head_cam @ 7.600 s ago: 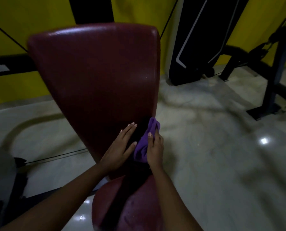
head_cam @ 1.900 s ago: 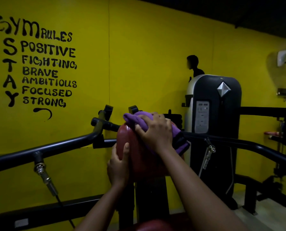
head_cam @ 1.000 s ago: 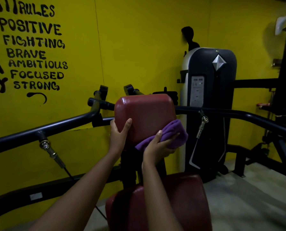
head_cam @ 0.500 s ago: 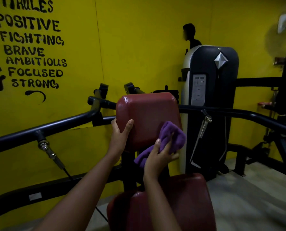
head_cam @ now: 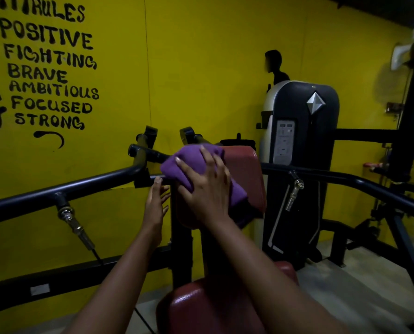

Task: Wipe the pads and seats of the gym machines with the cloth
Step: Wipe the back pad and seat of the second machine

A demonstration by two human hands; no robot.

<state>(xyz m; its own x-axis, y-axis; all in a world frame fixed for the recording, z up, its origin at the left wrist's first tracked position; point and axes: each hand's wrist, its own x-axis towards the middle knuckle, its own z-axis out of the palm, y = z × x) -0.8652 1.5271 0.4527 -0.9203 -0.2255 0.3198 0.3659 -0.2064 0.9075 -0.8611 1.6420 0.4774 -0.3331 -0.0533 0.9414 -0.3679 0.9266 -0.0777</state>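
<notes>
Mid-frame, our spread right hand (head_cam: pixel 206 189) presses the purple cloth (head_cam: pixel 184 162) onto the maroon vinyl pad (head_cam: pixel 245 169) (left hand (head_cam: pixel 156 203) loosely open alongside). Next, we judge, a downward sweep.

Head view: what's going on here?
A person is wiping a gym machine. The right hand, fingers spread, presses a purple cloth against the upper left of the red pad. The left hand is held open at the pad's left edge; whether it touches the pad cannot be told. The seat below is untouched at this moment.
</notes>
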